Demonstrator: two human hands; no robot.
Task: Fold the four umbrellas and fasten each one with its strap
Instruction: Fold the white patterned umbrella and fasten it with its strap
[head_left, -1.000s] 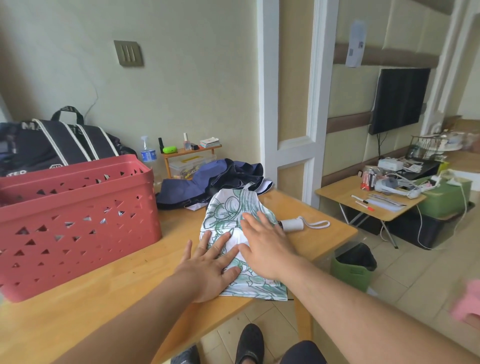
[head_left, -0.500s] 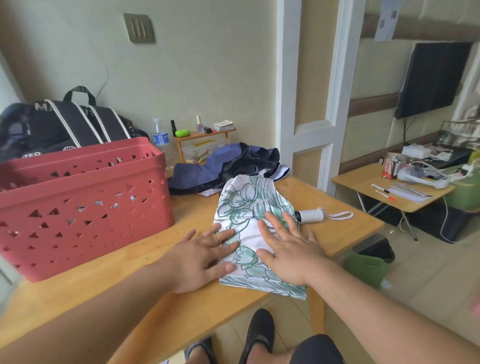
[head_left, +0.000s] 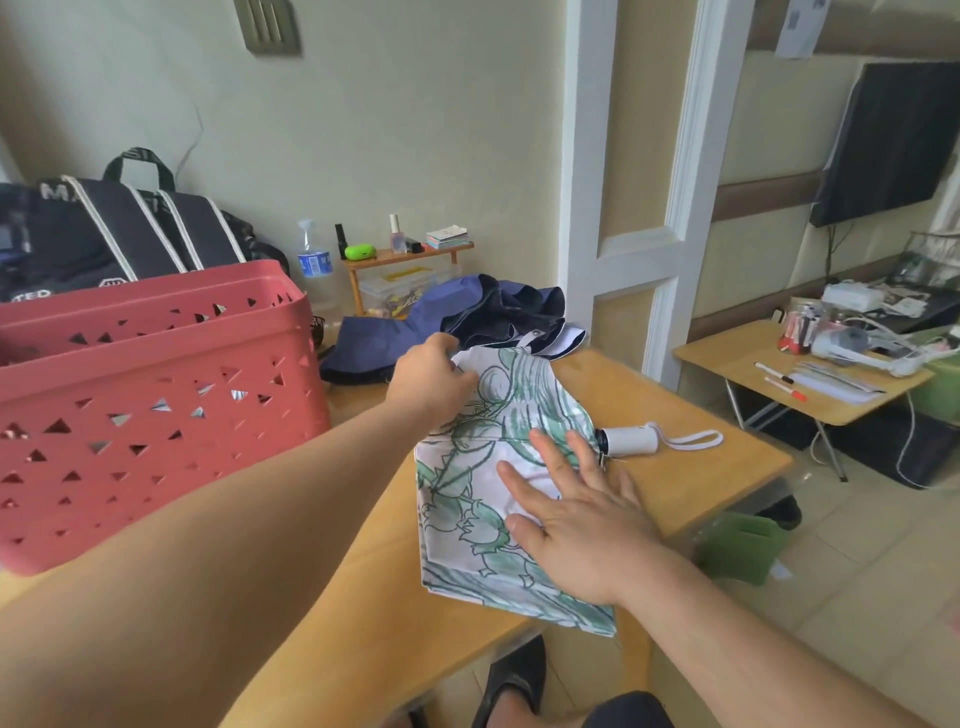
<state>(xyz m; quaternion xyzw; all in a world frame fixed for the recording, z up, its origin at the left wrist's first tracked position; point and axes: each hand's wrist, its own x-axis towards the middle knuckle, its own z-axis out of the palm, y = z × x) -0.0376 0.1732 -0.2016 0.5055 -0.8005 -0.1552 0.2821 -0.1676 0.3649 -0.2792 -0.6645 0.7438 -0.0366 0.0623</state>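
you're only on the first one really: your right hand (head_left: 582, 514) lies flat on the floral umbrella (head_left: 498, 467) at the table (head_left: 322, 597) edge, your left hand (head_left: 434, 379) pinches its far corner, no strap fastened, and the navy umbrella (head_left: 467, 317) behind waits unfolded

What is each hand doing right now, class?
Left hand: grips the far edge of the white, green-leaf-printed fabric umbrella.
Right hand: open, pressing flat on it.
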